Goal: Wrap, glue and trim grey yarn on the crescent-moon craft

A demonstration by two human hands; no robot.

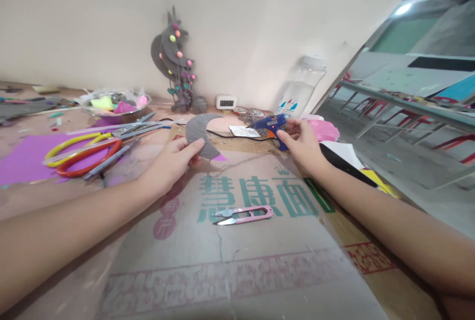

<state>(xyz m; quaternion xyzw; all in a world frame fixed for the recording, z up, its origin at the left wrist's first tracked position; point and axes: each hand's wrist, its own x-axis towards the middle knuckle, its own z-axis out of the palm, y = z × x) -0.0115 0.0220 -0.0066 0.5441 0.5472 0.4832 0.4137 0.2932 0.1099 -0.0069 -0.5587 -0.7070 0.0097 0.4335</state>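
My left hand (pixel 181 154) pinches a crescent moon shape (pixel 202 134) wrapped in grey yarn, thumb on top. A purple tip shows at its lower end. My right hand (pixel 302 142) has its thumb and fingers closed at the back of a blue hot glue gun (pixel 267 123), whose nozzle points left. A small red light shows on the gun's body. Between my forearms, pink-handled thread snips (pixel 243 215) lie on a printed cardboard sheet (pixel 237 280).
At the left, large red-and-yellow-handled scissors (pixel 87 154) lie on purple sheets (pixel 22 161) beside a metal bowl (pixel 115 112) of colourful pieces. A decorated grey moon ornament (pixel 174 58), a digital timer (pixel 226 103) and a water bottle (pixel 302 85) stand along the wall.
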